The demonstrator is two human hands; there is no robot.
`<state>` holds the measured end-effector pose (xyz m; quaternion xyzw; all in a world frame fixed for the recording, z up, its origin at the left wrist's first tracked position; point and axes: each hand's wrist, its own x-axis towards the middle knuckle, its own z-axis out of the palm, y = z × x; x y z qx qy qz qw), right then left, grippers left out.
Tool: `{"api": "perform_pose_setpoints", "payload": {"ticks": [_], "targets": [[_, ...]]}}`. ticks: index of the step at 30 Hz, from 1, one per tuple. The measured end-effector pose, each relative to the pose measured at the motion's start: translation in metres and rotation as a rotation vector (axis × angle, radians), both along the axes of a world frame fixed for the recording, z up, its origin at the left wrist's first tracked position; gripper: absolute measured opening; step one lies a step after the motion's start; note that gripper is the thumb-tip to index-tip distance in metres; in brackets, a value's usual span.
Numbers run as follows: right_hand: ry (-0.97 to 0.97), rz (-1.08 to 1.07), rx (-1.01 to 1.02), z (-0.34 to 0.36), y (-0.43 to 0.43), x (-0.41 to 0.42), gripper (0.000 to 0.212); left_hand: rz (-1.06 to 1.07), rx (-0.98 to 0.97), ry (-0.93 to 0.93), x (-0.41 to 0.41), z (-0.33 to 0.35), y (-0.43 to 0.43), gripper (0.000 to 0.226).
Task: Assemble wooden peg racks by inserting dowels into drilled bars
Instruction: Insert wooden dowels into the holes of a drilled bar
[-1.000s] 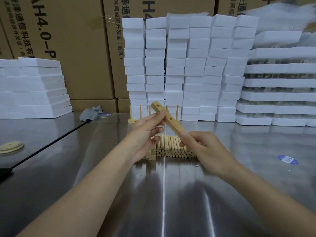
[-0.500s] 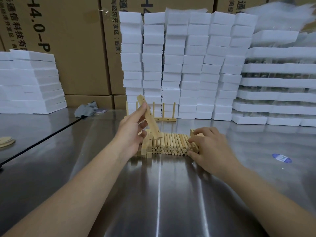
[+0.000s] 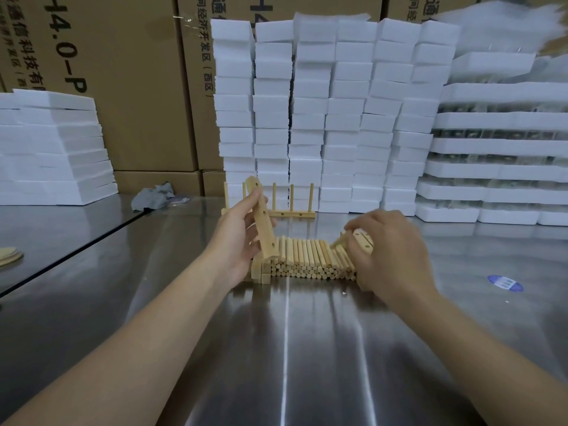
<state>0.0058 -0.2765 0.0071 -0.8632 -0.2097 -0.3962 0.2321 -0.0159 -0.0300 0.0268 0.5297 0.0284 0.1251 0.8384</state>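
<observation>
My left hand [image 3: 238,238] grips a drilled wooden bar [image 3: 262,222], held nearly upright with its holes facing me, above the left end of a dowel pile [image 3: 304,259]. My right hand [image 3: 390,250] rests on the pile's right end, fingers pinching one dowel [image 3: 338,241] that tilts up. Under that hand lie more drilled bars [image 3: 364,239], partly hidden. Short bar stubs [image 3: 261,270] stack at the pile's left. A finished peg rack [image 3: 292,207] with upright dowels stands behind.
The work sits on a steel table [image 3: 285,348]. White foam blocks [image 3: 332,118] stack behind, with foam trays [image 3: 504,155] at right and foam sheets [image 3: 52,149] at left. Cardboard cartons [image 3: 129,87] form the back wall. A grey rag [image 3: 153,196] and blue sticker [image 3: 505,283] lie on the table.
My right hand let go of the bar and dropped to the right end of the dowel pile, pinching a dowel. My left hand kept the bar and tipped it nearly upright.
</observation>
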Motion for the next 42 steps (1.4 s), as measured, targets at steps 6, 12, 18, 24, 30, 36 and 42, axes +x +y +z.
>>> {"api": "perform_pose_setpoints", "payload": {"ticks": [6, 12, 18, 24, 30, 36, 42], "targets": [[0.456, 0.438, 0.893, 0.019, 0.004, -0.011, 0.015, -0.152, 0.012, 0.034, -0.004, 0.002, -0.006, 0.02], [0.509, 0.505, 0.937, 0.018, 0.004, -0.009, 0.016, -0.232, 0.187, 0.005, -0.006, 0.0, -0.018, 0.042], [0.489, 0.524, 0.866, 0.016, 0.007, -0.013, 0.02, -0.217, 0.199, -0.059, -0.002, -0.004, -0.022, 0.024], [0.442, 0.533, 0.834, 0.016, 0.009, -0.017, 0.012, -0.167, 0.202, -0.073, -0.003, -0.007, -0.021, 0.017], [0.437, 0.561, 0.788, 0.016, 0.009, -0.018, 0.012, -0.169, 0.241, -0.069, -0.002, -0.008, -0.022, 0.021], [0.418, 0.572, 0.764, 0.015, 0.009, -0.017, 0.015, -0.167, 0.216, -0.083, -0.001, -0.007, -0.022, 0.019], [0.426, 0.585, 0.753, 0.014, 0.009, -0.016, 0.017, -0.187, 0.246, -0.095, -0.002, -0.007, -0.023, 0.015]]}}
